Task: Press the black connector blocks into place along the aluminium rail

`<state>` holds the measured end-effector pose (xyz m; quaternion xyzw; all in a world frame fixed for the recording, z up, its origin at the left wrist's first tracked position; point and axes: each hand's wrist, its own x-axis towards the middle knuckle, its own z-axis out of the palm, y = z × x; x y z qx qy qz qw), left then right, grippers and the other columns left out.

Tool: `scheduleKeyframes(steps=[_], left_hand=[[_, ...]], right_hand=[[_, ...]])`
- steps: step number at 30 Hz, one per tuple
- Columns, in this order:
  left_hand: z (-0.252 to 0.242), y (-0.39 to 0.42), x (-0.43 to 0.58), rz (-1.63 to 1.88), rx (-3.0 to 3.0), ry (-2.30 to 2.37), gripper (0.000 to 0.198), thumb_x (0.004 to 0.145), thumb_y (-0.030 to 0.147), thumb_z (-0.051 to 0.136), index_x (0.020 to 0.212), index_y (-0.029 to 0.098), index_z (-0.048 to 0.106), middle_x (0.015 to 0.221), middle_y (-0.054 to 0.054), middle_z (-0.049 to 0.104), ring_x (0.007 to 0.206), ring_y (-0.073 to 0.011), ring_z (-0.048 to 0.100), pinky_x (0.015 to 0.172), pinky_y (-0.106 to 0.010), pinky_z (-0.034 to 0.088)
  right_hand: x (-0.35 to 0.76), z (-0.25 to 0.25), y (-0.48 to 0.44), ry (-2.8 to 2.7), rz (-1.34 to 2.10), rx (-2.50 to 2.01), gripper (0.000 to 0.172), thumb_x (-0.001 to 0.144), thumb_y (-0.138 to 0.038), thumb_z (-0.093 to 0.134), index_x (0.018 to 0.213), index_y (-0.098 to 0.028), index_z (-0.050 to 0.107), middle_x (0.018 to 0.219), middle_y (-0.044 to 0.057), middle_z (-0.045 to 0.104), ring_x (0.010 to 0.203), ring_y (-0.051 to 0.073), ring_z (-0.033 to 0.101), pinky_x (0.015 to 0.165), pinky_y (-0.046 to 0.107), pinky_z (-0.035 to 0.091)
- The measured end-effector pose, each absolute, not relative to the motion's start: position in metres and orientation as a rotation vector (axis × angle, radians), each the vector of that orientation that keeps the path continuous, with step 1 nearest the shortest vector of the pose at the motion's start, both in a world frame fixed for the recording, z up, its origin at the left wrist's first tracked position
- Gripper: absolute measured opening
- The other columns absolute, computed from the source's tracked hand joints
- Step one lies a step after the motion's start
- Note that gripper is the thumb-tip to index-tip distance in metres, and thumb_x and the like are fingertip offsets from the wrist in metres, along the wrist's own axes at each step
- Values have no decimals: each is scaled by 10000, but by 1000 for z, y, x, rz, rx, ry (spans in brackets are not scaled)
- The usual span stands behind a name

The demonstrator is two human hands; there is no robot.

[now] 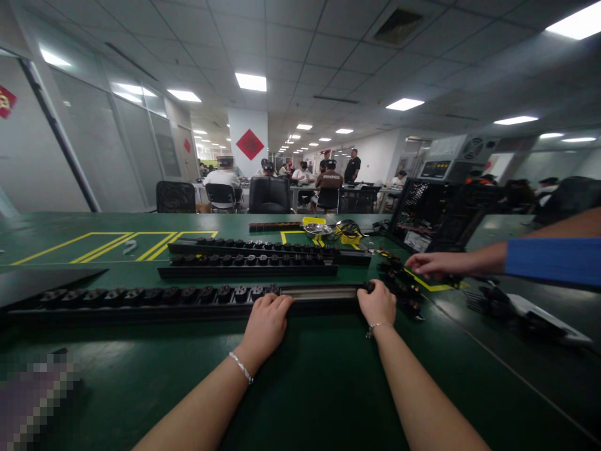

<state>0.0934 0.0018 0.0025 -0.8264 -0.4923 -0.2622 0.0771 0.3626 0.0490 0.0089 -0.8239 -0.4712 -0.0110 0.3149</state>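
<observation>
1. Bracelets, silver-toned: one on each of our arms.
2. Left grip, ours: fingers curled over the near edge of the long black rail; whether it clasps, we cannot tell.
3. Right grip, ours: at the rail's right end, fingers closed on a small black piece.
4. Rail, described: lying lengthwise before us on the green desk; black sockets in a row along its left, bare channel between our two grips.
5. Loose black parts: heaped just right of our right grip; a co-worker's hand, blue sleeve, above the heap's far side.
6. Shorter rails, two, bearing sockets: beyond ours.
7. Silver dish: farther back.
8. Computer case, opened: far right.
9. Seated people: at the back.
</observation>
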Motion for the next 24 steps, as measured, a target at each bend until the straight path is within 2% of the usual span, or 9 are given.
scheduleKeyframes(steps=[9,24], left_hand=[[4,1,94,-792,-2476,-1486,433,766,75,445,1161,235,525,1131,-45,616,1013,-212,480,881,-380,385],[3,2,93,-768,-2465,-1494,430,760,81,457,1154,238,530,1121,-47,619,1007,-212,482,878,-385,383]], right_hand=[[368,9,51,-1200,10,-2159,454,744,-249,427,1179,-158,514,1102,110,585,1001,244,502,857,340,385],[379,7,53,-1118,98,-2104,482,713,-299,482,1180,-183,505,1065,97,611,970,233,548,797,326,420]])
